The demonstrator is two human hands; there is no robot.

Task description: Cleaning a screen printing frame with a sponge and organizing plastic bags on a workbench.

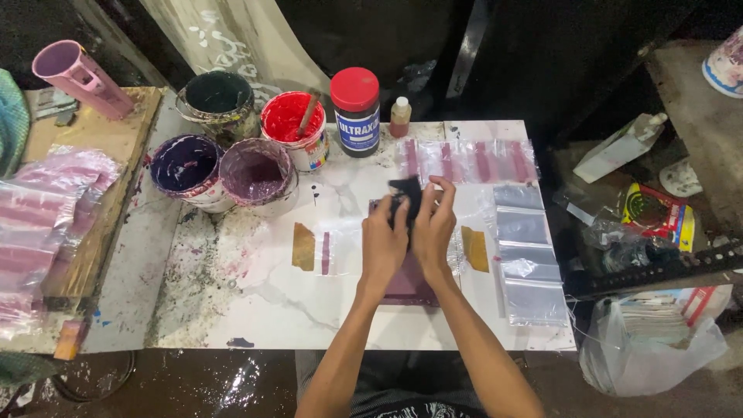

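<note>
Both my hands meet over the middle of a paint-stained white table. My left hand and my right hand together pinch a small dark cloth-like piece above a purple-tinted flat frame that lies under my wrists. A row of small clear plastic bags with purple stripes lies just beyond my fingers. Another column of clear bags runs down the table's right side.
Paint tubs stand at the back left: dark, red with a stick, two purple. A red-capped black jar and small bottle stand behind. Striped bags pile at left. Clutter fills the right floor.
</note>
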